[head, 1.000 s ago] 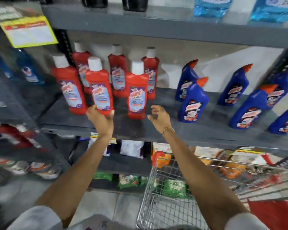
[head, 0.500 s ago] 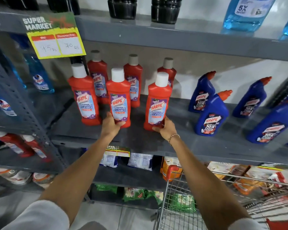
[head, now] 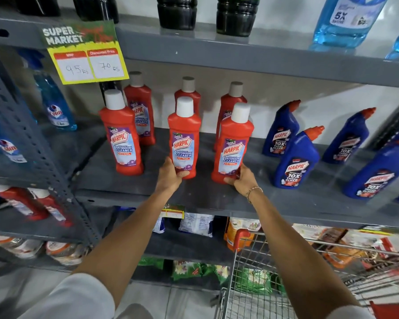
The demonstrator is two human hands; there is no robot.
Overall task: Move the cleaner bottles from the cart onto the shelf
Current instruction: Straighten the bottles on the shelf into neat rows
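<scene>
both hands [head: 169,174] [head: 241,179] now grip front red bottles [head: 184,140] [head: 232,148] upright on shelf [head: 205,194].

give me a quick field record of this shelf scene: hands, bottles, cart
left hand: gripping base of the middle front red bottle
right hand: gripping base of the right front red bottle
red bottles on shelf: six, three front, three back
blue bottles: to the right, same shelf
cart: lower right, no cleaner bottles visible in it
</scene>
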